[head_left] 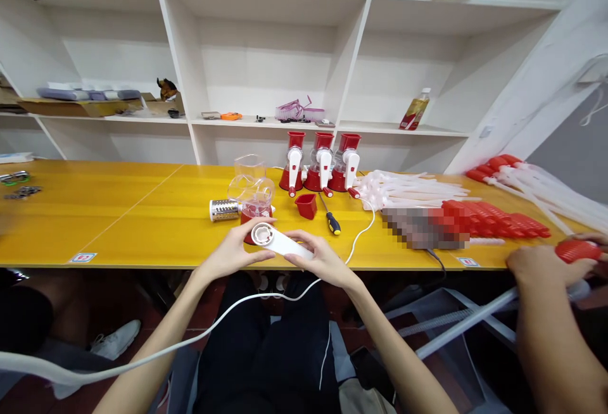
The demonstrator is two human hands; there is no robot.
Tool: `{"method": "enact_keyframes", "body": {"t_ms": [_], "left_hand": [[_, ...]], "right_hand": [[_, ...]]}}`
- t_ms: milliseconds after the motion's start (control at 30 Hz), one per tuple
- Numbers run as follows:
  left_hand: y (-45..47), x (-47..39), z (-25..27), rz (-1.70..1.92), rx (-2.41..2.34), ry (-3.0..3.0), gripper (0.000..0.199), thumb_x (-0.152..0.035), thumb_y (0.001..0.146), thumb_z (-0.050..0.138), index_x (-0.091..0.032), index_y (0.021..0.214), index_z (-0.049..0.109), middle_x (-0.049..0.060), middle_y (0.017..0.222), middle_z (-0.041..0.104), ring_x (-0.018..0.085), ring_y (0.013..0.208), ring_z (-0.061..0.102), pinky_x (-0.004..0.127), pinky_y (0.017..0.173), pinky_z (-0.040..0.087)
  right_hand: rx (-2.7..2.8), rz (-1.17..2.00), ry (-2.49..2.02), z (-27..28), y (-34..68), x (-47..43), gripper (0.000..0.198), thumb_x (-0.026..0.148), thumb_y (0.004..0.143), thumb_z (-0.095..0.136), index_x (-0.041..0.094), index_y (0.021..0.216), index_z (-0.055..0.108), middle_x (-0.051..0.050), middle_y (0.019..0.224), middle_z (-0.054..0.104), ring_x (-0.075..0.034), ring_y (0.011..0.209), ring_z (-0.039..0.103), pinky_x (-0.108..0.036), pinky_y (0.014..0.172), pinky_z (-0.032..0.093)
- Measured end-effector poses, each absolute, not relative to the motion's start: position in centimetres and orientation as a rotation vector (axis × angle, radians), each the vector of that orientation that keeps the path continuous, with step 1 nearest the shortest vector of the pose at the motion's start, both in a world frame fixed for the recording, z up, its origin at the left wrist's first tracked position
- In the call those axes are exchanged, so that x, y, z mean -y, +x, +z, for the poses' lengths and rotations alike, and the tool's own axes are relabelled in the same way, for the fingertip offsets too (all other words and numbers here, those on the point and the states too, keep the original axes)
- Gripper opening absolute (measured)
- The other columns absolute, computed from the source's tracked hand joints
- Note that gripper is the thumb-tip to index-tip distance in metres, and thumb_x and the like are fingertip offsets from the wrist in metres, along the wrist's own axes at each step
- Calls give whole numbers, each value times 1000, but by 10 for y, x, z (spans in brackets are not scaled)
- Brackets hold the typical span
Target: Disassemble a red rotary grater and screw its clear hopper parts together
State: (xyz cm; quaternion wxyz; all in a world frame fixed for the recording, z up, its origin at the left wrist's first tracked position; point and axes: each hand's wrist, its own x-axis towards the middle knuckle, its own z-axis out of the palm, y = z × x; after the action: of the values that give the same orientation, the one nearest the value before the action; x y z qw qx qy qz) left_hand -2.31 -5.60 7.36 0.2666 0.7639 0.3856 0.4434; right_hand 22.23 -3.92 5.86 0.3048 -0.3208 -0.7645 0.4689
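A white crank handle [284,244] is held level just over the table's front edge, its round socket end facing up. My left hand [232,249] has its thumb and forefinger around the socket end. My right hand [323,258] grips the narrow end. Behind my left hand stands a rotary grater body with a red base [249,214] and clear housing [250,180], partly hidden by the fingers. Beside it lies a metal grating drum [224,210]. A red hopper piece [306,206] and a screwdriver [333,223] lie to the right.
Three red-and-white rotary graters [323,164] stand at the back of the yellow table [142,211]. White plastic parts [403,189] and red ridged parts [494,219] are piled on the right. A co-worker's hand [546,265] holds a red part there. A white cable [209,328] crosses before me.
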Motion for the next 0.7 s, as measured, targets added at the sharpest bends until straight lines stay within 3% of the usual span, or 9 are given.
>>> {"method": "enact_keyframes", "body": {"t_ms": [133,333,400,533,600,700], "left_hand": [[-9,62,74,1364,-1050,1954,42,-48,72,85,-21,100,70,5,96,73,23,88,70,32,81,57],[-17,61,80,1496,-990,1817,49,-54,69,85,-19,99,70,6,92,71,22,83,67,31,75,55],[-17,62,81,1478,-976,1847,48,-53,72,83,-20,103,69,7,97,71,23,87,68,31,78,55],[-17,64,81,1651,-1025,1977,43,-39,82,79,-24,117,59,8,122,68,24,114,67,36,101,52],[-19,64,81,1767,-1106,2156,28,-34,87,74,-24,109,59,8,124,67,23,120,64,38,107,49],[-21,63,80,1710,-1242,2479,11,-31,94,66,-22,92,59,7,119,69,23,116,66,38,101,51]], "right_hand": [[2056,1326,-802,66,235,39,58,50,91,51,7,130,50,-5,101,59,5,87,52,-7,78,51],[2131,1480,-690,65,248,32,59,57,92,43,3,112,56,-1,80,55,7,76,49,-7,74,49],[2149,1478,-703,63,245,33,59,59,93,42,3,107,56,0,75,51,7,72,44,-5,70,45],[2163,1326,-828,66,237,41,59,59,93,42,3,105,55,0,75,50,8,69,40,-3,66,39],[2174,1215,-899,69,233,45,58,58,92,44,3,103,55,0,77,51,8,71,39,-3,66,39],[2193,1071,-1008,70,227,51,57,58,92,45,2,98,56,0,76,50,8,72,40,-4,68,40]]}}
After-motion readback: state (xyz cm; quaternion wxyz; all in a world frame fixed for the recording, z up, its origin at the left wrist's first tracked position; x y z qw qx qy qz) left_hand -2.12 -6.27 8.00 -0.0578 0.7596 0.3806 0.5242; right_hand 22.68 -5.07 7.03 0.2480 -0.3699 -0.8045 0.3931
